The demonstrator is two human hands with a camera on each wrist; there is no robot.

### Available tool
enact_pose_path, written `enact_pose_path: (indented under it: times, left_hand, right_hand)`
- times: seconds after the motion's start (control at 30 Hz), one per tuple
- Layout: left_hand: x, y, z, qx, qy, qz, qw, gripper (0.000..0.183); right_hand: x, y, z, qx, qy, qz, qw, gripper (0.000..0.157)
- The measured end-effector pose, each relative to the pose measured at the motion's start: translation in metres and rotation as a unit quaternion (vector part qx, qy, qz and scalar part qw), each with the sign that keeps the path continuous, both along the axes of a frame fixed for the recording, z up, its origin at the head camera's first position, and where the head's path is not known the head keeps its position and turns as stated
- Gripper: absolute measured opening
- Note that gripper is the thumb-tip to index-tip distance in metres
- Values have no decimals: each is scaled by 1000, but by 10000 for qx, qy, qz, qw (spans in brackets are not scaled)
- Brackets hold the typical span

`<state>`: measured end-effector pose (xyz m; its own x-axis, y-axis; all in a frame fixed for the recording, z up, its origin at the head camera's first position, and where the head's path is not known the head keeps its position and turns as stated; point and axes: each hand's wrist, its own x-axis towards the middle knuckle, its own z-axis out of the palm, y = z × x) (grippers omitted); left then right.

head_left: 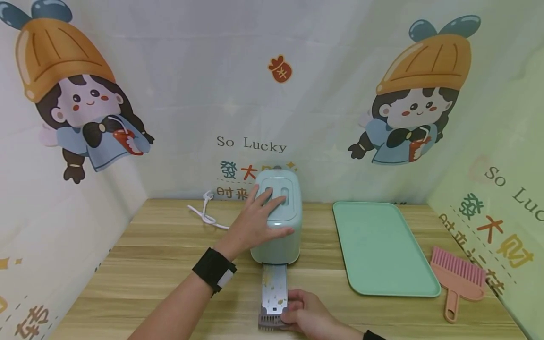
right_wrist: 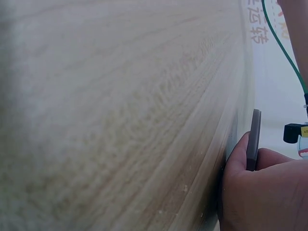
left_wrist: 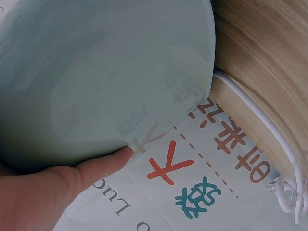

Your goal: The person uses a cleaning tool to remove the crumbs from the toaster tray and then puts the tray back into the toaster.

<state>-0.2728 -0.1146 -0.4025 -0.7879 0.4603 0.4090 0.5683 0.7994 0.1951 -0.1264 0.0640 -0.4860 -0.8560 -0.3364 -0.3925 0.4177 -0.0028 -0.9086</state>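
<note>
A pale mint toaster (head_left: 278,245) with two slots in its lid stands on the wooden table. My left hand (head_left: 255,219) rests on its top and near side, fingers spread and fairly straight; the left wrist view shows a finger along the glossy toaster wall (left_wrist: 106,72). From the toaster's near bottom a metal crumb tray (head_left: 274,285) sticks out toward me, with yellowish crumbs scattered on it. My right hand (head_left: 312,314) pinches the tray's grey-brown slotted end at its right side. In the right wrist view, that grey end (right_wrist: 253,139) stands between thumb and fingers.
To the right lies a mint green serving tray (head_left: 382,250). Beyond it, near the right table edge, is a pink brush with a dustpan (head_left: 461,281). A white power cord (head_left: 208,218) runs behind the toaster's left side. A printed cloth (head_left: 323,118) hangs behind the table.
</note>
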Motion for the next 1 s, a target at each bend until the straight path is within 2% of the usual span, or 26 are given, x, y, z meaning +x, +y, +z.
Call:
enact_pose_path:
  times: [0.43,0.6,0.8,1.0]
  left_hand:
    - [0,-1,1,47,-51,-35,10000,90]
    - [0,-1,1,13,-41,-15,10000,89]
    - [0,-1,1,17,4,-22,10000,90]
    - [1,-1,2,27,33,-69,10000,90]
  right_hand:
    - [11,2,1,346,240,171,9990,44]
    - [14,3,0,305,218,230,9990,45]
    - [16,9,0,649,193,404,9969,44]
    - [18,16,1,709,177,570,9957,45]
